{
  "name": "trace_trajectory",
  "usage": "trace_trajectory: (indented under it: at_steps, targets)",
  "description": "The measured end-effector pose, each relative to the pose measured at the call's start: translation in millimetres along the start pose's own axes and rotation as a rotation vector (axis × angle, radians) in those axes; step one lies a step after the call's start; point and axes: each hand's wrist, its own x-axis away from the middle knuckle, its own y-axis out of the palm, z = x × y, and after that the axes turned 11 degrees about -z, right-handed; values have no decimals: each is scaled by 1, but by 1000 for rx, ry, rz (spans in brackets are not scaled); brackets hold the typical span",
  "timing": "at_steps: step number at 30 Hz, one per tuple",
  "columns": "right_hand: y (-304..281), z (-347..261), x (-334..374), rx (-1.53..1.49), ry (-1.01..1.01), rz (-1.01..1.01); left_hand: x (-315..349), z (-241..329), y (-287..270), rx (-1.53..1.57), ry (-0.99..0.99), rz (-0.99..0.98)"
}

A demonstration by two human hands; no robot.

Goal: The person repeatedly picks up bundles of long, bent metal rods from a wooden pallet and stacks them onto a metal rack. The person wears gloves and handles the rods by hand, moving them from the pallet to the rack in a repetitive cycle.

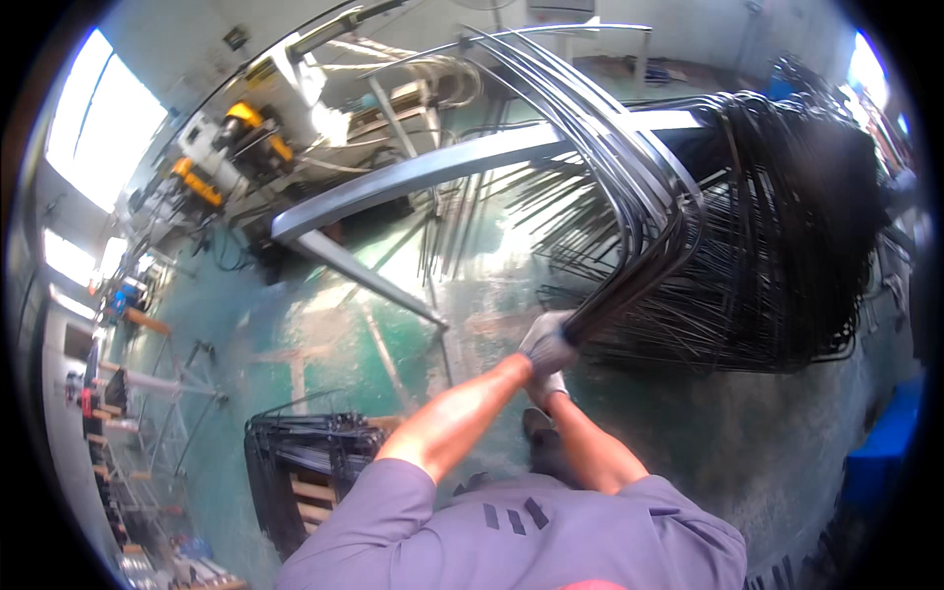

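A bundle of bent metal rods (644,251) slants up and away from my hands, and its far part lies across a grey metal rack (423,175). My left hand (548,342), in a pale glove, is closed around the near end of the bundle. Just below it and partly hidden is my right hand (546,385), also gloved and closed at that same end. Beyond the bundle, to the right, a large mass of dark bent rods (777,236) hangs close together.
A smaller stack of dark rods (310,442) rests by a wooden pallet (313,492) at the lower left. Yellow-and-grey machinery (258,128) stands at the far left. A blue bin (885,433) is at the right edge. The green floor (364,344) looks worn.
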Motion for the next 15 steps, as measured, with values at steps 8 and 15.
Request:
trace_trajectory:
  at_steps: [8,15]
  targets:
    - [-300,-55,121,-423,-21,701,-20,-37,42,304,-30,-215]
    - [-369,-310,25,-36,-142,33,-32,3,125,187,261,-393]
